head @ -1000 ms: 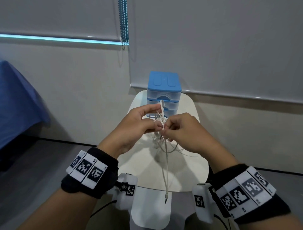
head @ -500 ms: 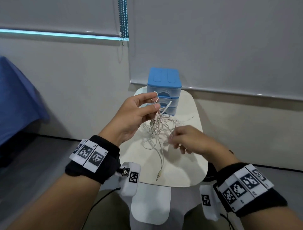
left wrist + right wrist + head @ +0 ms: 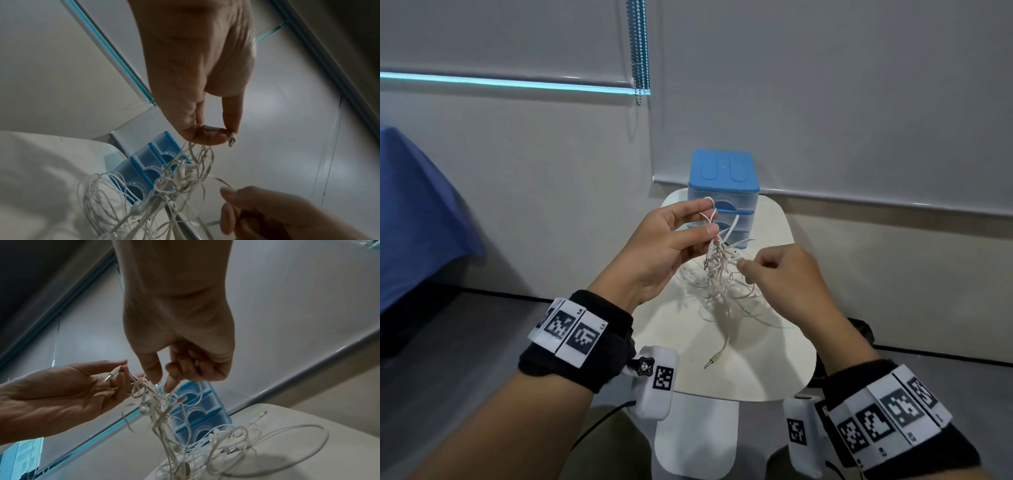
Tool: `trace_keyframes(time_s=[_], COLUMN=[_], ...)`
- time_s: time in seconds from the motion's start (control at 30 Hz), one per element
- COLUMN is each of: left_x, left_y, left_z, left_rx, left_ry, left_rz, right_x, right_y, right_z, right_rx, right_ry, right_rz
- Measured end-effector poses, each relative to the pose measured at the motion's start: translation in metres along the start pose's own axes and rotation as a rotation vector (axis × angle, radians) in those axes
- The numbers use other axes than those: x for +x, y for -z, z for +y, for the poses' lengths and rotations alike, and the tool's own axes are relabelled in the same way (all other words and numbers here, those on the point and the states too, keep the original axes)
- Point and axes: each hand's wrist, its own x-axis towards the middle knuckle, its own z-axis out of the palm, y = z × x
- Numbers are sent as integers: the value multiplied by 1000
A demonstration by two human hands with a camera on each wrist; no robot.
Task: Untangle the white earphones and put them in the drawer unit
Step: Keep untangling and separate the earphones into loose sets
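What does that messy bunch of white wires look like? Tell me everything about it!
The white earphones are a tangle of thin, rubbery-looking cords in loose loops, with small earbuds and at least two metal jack plugs showing. The top of the bunch is lifted, pinched by the left hand; the right hand picks at strands beside it. The lower loops spread on the small white table, in front of the blue drawer unit. One plug lies on the table.
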Motion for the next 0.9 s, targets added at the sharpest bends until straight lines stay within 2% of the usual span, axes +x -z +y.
trace_keyframes(time_s=[0.1, 0.2, 0.37, 0.5, 0.63, 0.7, 0.8, 0.9], left_x=[0, 0, -3, -5, -5, -3, 1, 2], left_y=[-1, -2, 7, 24, 24, 17, 15, 21], left_z=[-1, 0, 5, 2, -7, -11, -15, -14], left_rx=[-5, 0, 55, 577, 892, 965, 1031, 1057], left_ry=[-3, -3, 10, 35, 42, -16, -157, -168], left_rz=[-8, -14, -26, -13, -284, -338, -235, -143], right_x=[0, 2, 7, 14, 19, 20, 23, 27], right_y=[-3, -16, -23, 1, 22, 29, 36, 46], right_z=[-2, -5, -11, -25, -45, -50, -54, -51], right_rx=[-39, -180, -170, -84, 153, 227, 316, 436], right_ry=[67, 99, 149, 166, 143, 136, 133, 81], right_rz=[-61, -173, -179, -216, -329, -353, -288, -182])
